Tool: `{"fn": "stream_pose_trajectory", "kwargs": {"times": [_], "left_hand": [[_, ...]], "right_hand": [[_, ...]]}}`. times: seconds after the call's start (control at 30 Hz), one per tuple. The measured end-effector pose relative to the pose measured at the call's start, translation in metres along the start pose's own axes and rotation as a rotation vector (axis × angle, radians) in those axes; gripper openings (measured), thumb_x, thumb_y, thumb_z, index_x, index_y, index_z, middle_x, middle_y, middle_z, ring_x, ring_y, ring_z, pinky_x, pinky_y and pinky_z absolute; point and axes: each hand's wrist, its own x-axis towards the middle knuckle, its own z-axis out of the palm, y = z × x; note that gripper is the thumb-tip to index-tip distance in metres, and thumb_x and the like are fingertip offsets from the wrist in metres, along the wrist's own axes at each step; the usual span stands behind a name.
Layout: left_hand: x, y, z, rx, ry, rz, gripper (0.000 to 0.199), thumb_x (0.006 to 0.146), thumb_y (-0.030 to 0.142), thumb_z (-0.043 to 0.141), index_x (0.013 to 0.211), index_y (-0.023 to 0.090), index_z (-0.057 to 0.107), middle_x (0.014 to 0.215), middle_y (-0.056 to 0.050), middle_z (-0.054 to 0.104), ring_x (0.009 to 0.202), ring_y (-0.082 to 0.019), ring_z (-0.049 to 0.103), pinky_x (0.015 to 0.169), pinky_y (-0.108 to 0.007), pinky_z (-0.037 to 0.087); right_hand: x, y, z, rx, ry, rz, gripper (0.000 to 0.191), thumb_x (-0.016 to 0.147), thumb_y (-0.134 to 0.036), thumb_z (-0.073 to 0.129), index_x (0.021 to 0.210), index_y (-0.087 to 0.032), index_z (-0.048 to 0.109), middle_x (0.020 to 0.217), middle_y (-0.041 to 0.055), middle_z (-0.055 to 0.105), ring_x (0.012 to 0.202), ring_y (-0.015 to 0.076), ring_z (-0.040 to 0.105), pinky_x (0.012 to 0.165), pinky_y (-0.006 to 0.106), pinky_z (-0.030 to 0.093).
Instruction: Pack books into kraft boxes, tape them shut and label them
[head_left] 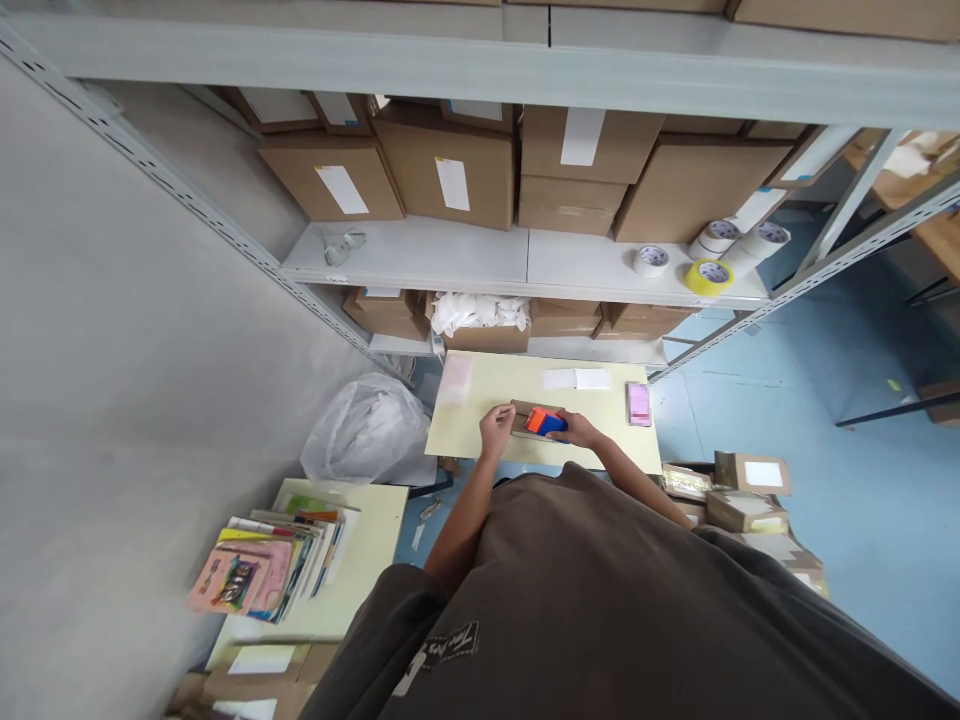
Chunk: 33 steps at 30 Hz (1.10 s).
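On the pale yellow table [600, 440] lies a small brown cardboard box [519, 424]. An orange and blue tape dispenser [546, 421] is over the box, gripped by my right hand [577, 430] at its blue end. My left hand [496, 430] is at the box's left end, fingers drawn together; whether anything is between them is too small to make out. White paper slips [592, 379] lie behind the box. A phone-like thing with a pink screen [639, 404] rests at the table's right side.
Shelves [450, 250] with cardboard boxes [450, 165] rise behind the table. Tape rolls, one yellow [709, 277], stand on the shelf. A clear plastic bag [364, 430] sits left, books [262, 570] lie on a side table, and packed boxes [746, 508] are at right.
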Motion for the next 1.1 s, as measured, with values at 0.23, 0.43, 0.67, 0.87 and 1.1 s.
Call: {"fn": "stream_pose_trajectory", "kwargs": {"times": [0.23, 0.43, 0.67, 0.87, 1.1], "left_hand": [[0.027, -0.009, 0.007, -0.078, -0.037, -0.149, 0.028, 0.087, 0.046, 0.076, 0.089, 0.019, 0.082, 0.085, -0.009, 0.081, 0.085, -0.024, 0.076, 0.086, -0.035, 0.061], [0.045, -0.022, 0.011, -0.069, 0.036, -0.266, 0.021, 0.084, 0.038, 0.072, 0.079, 0.020, 0.081, 0.076, -0.007, 0.080, 0.078, -0.022, 0.076, 0.081, -0.033, 0.061], [0.047, -0.047, 0.012, -0.079, 0.155, -0.429, 0.014, 0.077, 0.033, 0.074, 0.076, 0.020, 0.080, 0.071, -0.006, 0.078, 0.076, -0.022, 0.077, 0.078, -0.033, 0.063], [0.046, -0.063, 0.006, -0.144, 0.123, -0.522, 0.017, 0.074, 0.035, 0.080, 0.074, 0.017, 0.078, 0.068, -0.008, 0.077, 0.070, -0.021, 0.075, 0.068, -0.031, 0.062], [0.052, -0.078, 0.006, -0.100, 0.060, -0.563, 0.025, 0.075, 0.039, 0.082, 0.072, 0.016, 0.075, 0.065, -0.008, 0.073, 0.065, -0.021, 0.073, 0.066, -0.032, 0.059]], "right_hand": [[0.001, -0.009, 0.002, -0.131, 0.070, 0.103, 0.051, 0.098, -0.071, 0.063, 0.109, -0.023, 0.073, 0.099, 0.0090, 0.079, 0.091, 0.0258, 0.074, 0.075, 0.029, 0.048], [0.011, -0.007, -0.001, -0.149, 0.105, 0.166, 0.052, 0.094, -0.074, 0.065, 0.101, -0.023, 0.074, 0.095, 0.0085, 0.080, 0.087, 0.0251, 0.073, 0.069, 0.028, 0.044], [0.020, -0.003, -0.005, -0.151, 0.079, 0.187, 0.057, 0.091, -0.080, 0.066, 0.096, -0.024, 0.074, 0.096, 0.0082, 0.080, 0.086, 0.0243, 0.072, 0.065, 0.027, 0.042], [0.035, -0.008, 0.002, -0.227, 0.062, 0.192, 0.062, 0.090, -0.082, 0.065, 0.094, -0.022, 0.076, 0.097, 0.0119, 0.080, 0.091, 0.0267, 0.074, 0.067, 0.028, 0.044], [0.051, -0.024, 0.004, -0.319, 0.002, 0.244, 0.066, 0.090, -0.083, 0.065, 0.100, -0.020, 0.079, 0.106, 0.0173, 0.080, 0.100, 0.0317, 0.075, 0.074, 0.032, 0.049]]}}
